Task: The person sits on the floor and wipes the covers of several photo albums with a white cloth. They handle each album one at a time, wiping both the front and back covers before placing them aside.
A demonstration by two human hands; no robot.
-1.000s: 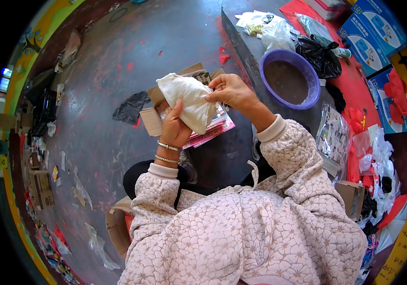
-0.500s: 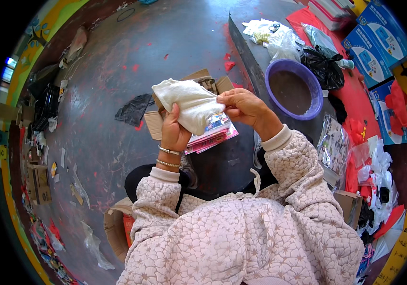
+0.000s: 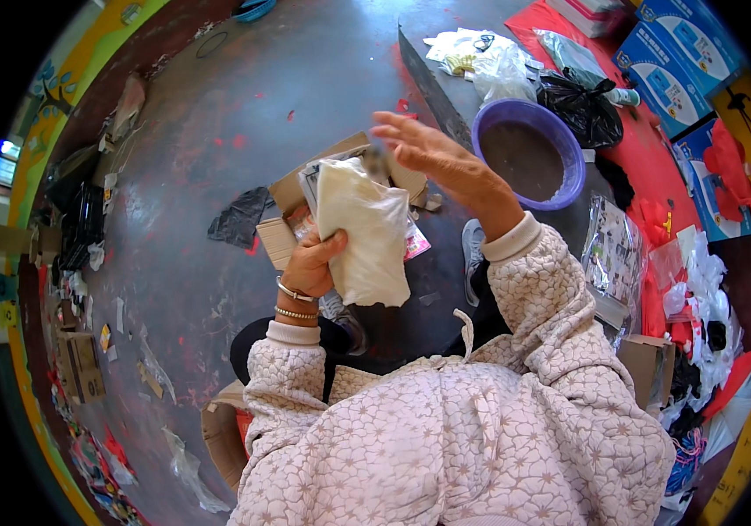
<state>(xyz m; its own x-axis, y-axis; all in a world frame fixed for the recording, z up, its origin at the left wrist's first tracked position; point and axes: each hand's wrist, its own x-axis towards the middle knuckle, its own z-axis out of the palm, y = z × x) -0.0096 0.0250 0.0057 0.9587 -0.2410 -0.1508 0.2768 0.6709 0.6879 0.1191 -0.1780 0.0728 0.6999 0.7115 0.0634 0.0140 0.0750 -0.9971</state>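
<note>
Left hand (image 3: 312,263) closed on a white bag (image 3: 364,230), held above a cardboard box (image 3: 281,197) on the floor (image 3: 217,114). Right hand (image 3: 428,153) raised, open, empty, fingertips blurred. Box contents mostly hidden behind bag.

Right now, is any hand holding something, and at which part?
The left hand grips the white cloth bag by its left edge, thumb on the front. The right hand is raised above it, open and holding nothing.

Blue boxes (image 3: 678,66) top right; clear printed packets (image 3: 612,254) below them
</note>
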